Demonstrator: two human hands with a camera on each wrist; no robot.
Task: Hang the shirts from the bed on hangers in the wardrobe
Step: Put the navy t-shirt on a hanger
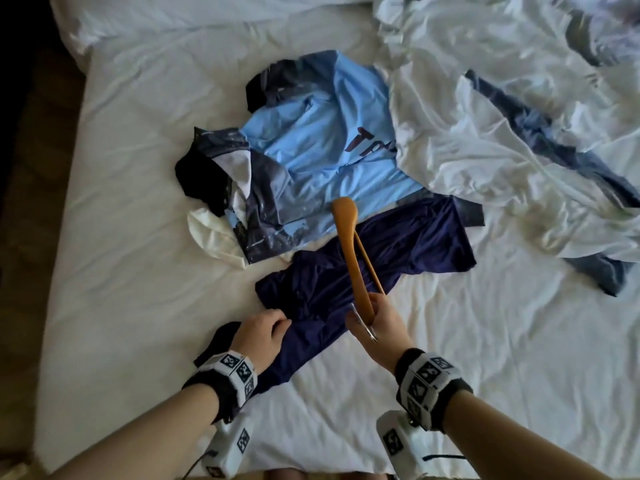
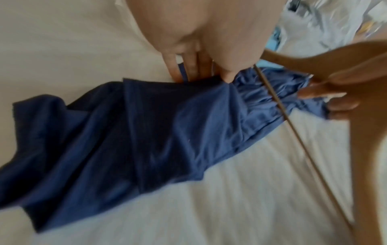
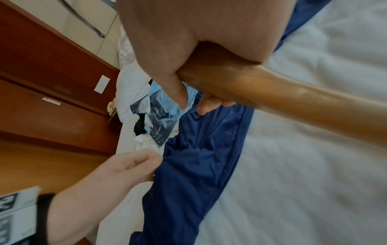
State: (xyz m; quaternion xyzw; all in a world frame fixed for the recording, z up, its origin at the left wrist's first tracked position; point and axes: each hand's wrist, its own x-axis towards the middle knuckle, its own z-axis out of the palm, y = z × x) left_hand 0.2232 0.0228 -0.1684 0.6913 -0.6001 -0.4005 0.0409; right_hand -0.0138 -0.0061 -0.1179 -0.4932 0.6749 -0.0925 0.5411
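A white-sheeted bed (image 1: 138,209) is filling most of the head view, its sheet lying wrinkled under everything. A rumpled white duvet (image 1: 502,126) is bunching across the far right part of it, overlapping the right edge of a light blue shirt (image 1: 322,140). That shirt, with dark grey-blue panels and dark lettering, is lying spread out near the middle of the bed. Just nearer the person, a navy shirt (image 1: 398,237) is stretching from beside the light blue one down toward the near edge, crumpled along its length and touching the blue shirt's hem. A small piece of white cloth (image 1: 211,237) is peeking out from under the light blue shirt's left side.

A wooden hanger (image 1: 349,247) is hovering tilted over the navy shirt, its far end pointing toward the blue shirt. The right hand (image 1: 381,323) is gripping it at the near end, fingers wrapped around the wood, with the metal hook sticking out by the palm. The left hand (image 1: 263,334) is pinching the edge of the navy shirt, fingers curled into the fabric against the sheet. Both wrists are wearing marker-patterned bands.
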